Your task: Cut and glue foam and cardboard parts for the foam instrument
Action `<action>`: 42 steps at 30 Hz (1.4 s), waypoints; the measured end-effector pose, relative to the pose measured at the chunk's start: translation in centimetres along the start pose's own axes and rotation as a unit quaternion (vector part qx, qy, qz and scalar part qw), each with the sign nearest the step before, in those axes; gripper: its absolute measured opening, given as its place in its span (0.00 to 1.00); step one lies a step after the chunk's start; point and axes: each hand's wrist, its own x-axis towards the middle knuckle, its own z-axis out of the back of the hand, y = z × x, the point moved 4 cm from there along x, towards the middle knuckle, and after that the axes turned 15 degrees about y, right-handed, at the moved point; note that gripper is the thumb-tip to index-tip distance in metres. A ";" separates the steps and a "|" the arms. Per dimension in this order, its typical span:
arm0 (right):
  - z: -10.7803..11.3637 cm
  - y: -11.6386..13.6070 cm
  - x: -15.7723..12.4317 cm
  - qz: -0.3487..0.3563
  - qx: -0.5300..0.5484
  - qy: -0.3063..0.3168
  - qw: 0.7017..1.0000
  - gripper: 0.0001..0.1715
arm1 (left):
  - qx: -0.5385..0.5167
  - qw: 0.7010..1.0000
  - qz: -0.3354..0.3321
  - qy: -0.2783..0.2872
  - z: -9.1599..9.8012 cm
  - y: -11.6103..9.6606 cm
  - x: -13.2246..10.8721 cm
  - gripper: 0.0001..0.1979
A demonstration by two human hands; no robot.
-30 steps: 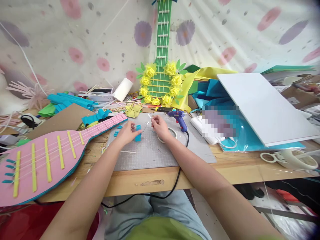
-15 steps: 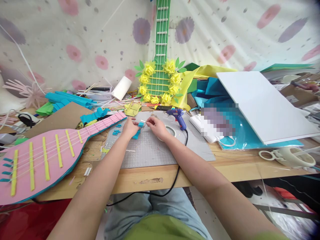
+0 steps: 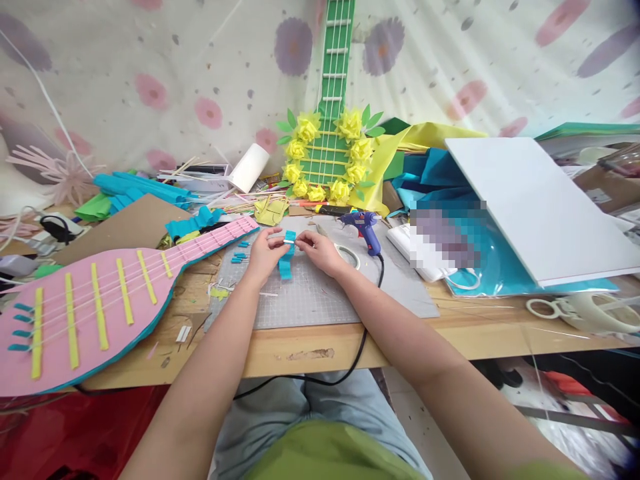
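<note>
Between my hands, over the grey cutting mat (image 3: 300,307), hangs a strip of blue crepe paper (image 3: 285,268). My left hand (image 3: 267,255) pinches this strip from its left side. A short white stick (image 3: 289,241) lies across the upper part of the paper. At the stick's right end the fingertips of my right hand (image 3: 321,252) are pinched; the exact contact is too small to make out. Several small blue-wrapped pieces (image 3: 240,256) lie left of my left hand. Behind my right hand is a roll of tape (image 3: 354,255), with a blue glue gun (image 3: 368,233) beyond it.
A pink paper lute (image 3: 113,300) fills the left side of the table. At the back stands a green paper guitar (image 3: 327,157) with yellow flowers. To the right are a white board (image 3: 540,207) and a cream mug-like holder (image 3: 600,313). The glue gun's black cord (image 3: 364,347) runs over the front edge.
The white stick, held apart in my right hand before, now lies across the blue strip. My hands have come closer together, and the whole view has shifted slightly.
</note>
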 end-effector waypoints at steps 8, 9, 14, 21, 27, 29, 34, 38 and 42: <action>-0.1 -0.4 0.1 0.027 0.050 0.026 0.998 0.09 | -0.036 0.999 -0.001 -0.004 0.0 -0.5 -0.1 0.26; -0.1 -0.4 0.1 0.031 0.060 0.028 0.997 0.10 | -0.044 0.999 0.002 -0.012 0.1 -0.4 -0.1 0.26; -0.1 -0.1 0.0 0.044 0.084 0.035 0.995 0.12 | -0.081 0.994 0.019 -0.072 0.6 0.1 0.1 0.24; -0.5 0.1 0.0 0.040 0.097 0.065 0.992 0.15 | -0.128 0.989 0.026 -0.074 0.7 0.3 0.3 0.18; -0.3 0.7 -0.3 0.033 0.073 0.066 0.995 0.14 | -0.157 0.986 0.018 -0.046 0.2 0.0 0.2 0.16; -0.2 0.8 -0.4 0.038 0.065 0.064 0.995 0.14 | -0.151 0.988 0.014 -0.036 0.2 -0.1 0.1 0.20; -0.1 0.5 -0.2 0.040 0.062 0.046 0.996 0.14 | -0.160 0.986 0.012 -0.036 0.1 -0.3 0.1 0.19; -0.1 0.3 -0.1 0.041 0.052 0.032 0.997 0.14 | -0.154 0.985 0.040 -0.060 0.1 0.1 0.2 0.18; -0.1 0.4 -0.2 0.044 0.013 0.018 0.999 0.13 | -0.094 0.990 0.083 -0.065 0.2 0.7 0.0 0.20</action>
